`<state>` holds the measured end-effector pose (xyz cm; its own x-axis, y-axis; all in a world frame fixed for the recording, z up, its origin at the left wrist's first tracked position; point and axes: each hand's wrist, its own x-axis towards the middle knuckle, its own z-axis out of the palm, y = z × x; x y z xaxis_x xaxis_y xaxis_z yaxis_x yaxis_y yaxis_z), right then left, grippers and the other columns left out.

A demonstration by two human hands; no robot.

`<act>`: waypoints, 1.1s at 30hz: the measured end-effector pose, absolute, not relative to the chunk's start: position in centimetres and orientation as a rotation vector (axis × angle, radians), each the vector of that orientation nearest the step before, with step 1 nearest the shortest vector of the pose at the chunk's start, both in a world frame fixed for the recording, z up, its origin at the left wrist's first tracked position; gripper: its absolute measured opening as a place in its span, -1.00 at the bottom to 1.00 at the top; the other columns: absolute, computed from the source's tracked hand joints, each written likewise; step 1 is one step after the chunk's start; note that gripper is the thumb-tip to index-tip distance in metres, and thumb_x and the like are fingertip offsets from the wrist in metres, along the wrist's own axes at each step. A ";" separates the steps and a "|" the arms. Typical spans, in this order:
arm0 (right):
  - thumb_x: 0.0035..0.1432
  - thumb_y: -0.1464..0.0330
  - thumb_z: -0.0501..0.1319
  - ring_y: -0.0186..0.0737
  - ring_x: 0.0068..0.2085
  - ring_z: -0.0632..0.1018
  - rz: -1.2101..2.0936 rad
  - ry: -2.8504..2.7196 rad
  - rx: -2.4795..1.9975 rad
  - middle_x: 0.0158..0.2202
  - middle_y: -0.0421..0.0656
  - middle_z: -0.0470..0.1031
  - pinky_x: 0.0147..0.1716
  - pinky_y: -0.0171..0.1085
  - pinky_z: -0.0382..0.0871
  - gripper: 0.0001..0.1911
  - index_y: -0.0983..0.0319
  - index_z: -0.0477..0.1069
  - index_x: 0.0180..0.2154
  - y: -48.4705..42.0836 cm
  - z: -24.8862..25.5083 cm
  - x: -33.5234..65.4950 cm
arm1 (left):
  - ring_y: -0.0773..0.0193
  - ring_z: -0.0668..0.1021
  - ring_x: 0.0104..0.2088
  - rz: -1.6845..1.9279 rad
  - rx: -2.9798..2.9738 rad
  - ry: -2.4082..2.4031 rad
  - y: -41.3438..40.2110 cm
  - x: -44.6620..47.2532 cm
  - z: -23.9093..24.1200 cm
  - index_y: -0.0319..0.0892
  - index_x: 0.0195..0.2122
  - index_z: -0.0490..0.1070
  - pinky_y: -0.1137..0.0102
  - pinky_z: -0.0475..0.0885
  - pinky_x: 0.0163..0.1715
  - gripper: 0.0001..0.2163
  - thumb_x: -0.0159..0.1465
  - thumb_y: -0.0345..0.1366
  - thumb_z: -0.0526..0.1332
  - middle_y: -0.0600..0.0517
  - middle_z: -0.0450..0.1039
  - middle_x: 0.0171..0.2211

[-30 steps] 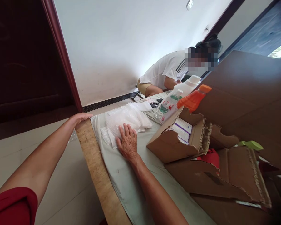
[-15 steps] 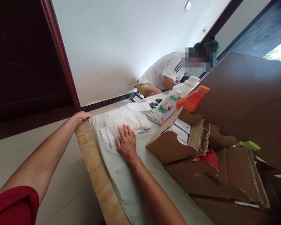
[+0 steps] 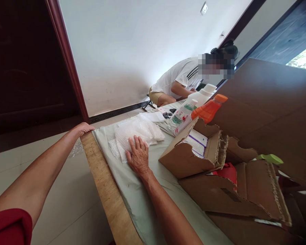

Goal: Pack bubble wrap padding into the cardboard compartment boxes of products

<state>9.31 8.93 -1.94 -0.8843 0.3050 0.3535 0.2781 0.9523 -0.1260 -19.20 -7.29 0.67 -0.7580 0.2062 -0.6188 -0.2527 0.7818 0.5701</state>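
Note:
My right hand (image 3: 138,156) lies flat with fingers spread, its fingertips on the near edge of a small pile of clear bubble wrap (image 3: 135,129). Beneath is a pale green cloth (image 3: 122,177), wrinkled, spread over a wooden board (image 3: 102,180) whose left edge is bare. At the far left corner, my left hand (image 3: 84,128) is closed at the edge of the cloth and seems to pinch it; the fingertips are partly hidden.
Right of my arm stand torn cardboard boxes (image 3: 206,190), one holding white packets (image 3: 197,140). Behind them are a clear bottle (image 3: 181,115), a white bottle (image 3: 202,95) and an orange bottle (image 3: 209,109). A person (image 3: 177,76) bends over the far end. Some clear plastic (image 3: 77,149) lies on the floor.
My left hand has moved a little to the left, and the cloth's far left corner has shifted left with it. My right hand stays on the bubble wrap.

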 end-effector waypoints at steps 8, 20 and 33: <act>0.34 0.23 0.17 0.07 0.42 0.15 0.094 -2.731 -0.426 0.44 0.02 0.16 0.32 0.04 -0.03 -0.39 0.19 0.22 0.37 8.9 -1.8 9.3 | 0.06 0.57 0.02 0.873 -0.005 2.334 -9.6 -19.6 0.9 -0.20 0.14 0.41 0.09 0.56 -0.02 -0.65 0.39 -0.16 0.27 -0.10 0.45 0.11; 0.34 0.24 0.18 0.07 0.42 0.16 0.096 -2.735 -0.434 0.44 0.03 0.16 0.33 0.04 -0.05 -0.39 0.19 0.23 0.36 8.9 -1.9 9.3 | 0.13 0.60 -0.05 1.041 -0.084 2.276 -13.4 -18.9 0.5 -0.23 0.06 0.45 0.16 0.57 -0.06 -0.72 0.41 -0.20 0.25 -0.10 0.50 0.03; 0.33 0.25 0.19 0.08 0.42 0.15 0.126 -2.736 -0.435 0.44 0.02 0.14 0.33 0.05 -0.05 -0.39 0.19 0.23 0.36 9.0 -2.0 9.3 | 0.09 0.58 0.00 1.292 0.125 2.484 -14.6 -16.1 -1.5 -0.19 0.14 0.40 0.09 0.56 -0.03 -0.65 0.40 -0.16 0.26 -0.11 0.46 0.10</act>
<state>9.29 8.98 -2.01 -0.8852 0.3156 0.3418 0.2828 0.9484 -0.1434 -16.11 -14.58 -1.49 -0.9392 0.2302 -0.2549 -0.0765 0.5832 0.8087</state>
